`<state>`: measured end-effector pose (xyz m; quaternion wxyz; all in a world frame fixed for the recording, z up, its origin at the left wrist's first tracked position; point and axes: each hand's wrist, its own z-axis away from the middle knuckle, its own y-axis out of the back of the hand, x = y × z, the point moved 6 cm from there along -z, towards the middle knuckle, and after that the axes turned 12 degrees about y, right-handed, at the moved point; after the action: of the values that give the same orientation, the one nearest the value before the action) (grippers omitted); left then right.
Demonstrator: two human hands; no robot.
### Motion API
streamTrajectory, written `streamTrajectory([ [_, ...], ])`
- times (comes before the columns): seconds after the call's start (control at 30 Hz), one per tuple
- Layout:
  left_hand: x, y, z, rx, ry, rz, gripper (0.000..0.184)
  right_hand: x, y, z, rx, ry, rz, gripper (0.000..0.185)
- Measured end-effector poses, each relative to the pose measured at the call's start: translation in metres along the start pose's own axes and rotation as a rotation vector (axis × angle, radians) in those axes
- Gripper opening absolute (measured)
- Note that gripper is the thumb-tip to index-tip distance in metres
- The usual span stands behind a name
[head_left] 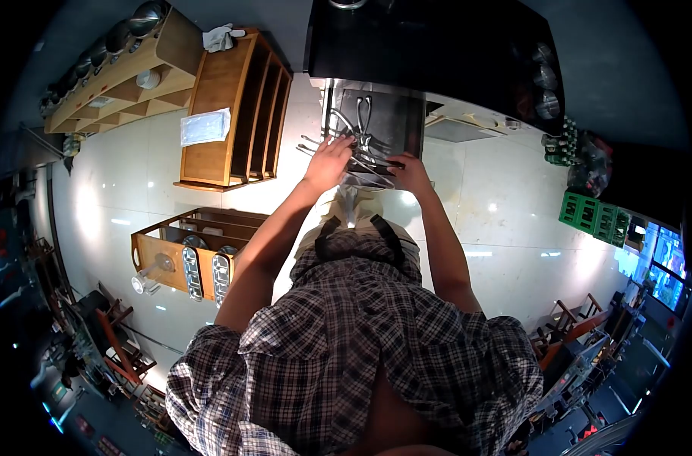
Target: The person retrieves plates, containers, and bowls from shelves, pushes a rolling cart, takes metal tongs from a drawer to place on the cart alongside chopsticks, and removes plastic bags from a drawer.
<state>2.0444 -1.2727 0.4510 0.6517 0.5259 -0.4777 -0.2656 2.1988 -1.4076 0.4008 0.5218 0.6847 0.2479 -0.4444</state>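
Note:
An open drawer (391,114) with a dark base is pulled out in front of me. Several shiny metal tongs (365,114) lie in it, crossing one another in a loose pile. My left hand (331,161) is closed around some of them at the drawer's left side, and thin metal ends stick out to the left past the drawer wall. At the drawer's front right, my right hand (411,173) has its fingers curled inward beside the utensils. What its fingertips grip is too small to make out.
A black counter (437,53) stands above the drawer. To the left are a wooden shelf unit (217,144) with a white packet (205,127), a rack with metal pans (145,19), and a wooden cart (175,266). Green crates (593,216) sit at right.

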Motion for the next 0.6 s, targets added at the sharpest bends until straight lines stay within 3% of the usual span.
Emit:
streamTrajectory([
  [0.27, -0.012, 0.001, 0.004, -0.003, 0.069, 0.044, 0.029, 0.029, 0.003, 0.004, -0.019, -0.013, 0.014, 0.028],
  [0.33, -0.015, -0.004, 0.005, -0.019, 0.059, 0.011, 0.029, 0.031, 0.009, 0.005, -0.023, -0.046, 0.195, 0.028],
  [0.6, -0.004, -0.022, 0.000, -0.148, 0.041, -0.207, 0.036, 0.003, 0.004, -0.007, 0.004, -0.016, 0.024, 0.026],
])
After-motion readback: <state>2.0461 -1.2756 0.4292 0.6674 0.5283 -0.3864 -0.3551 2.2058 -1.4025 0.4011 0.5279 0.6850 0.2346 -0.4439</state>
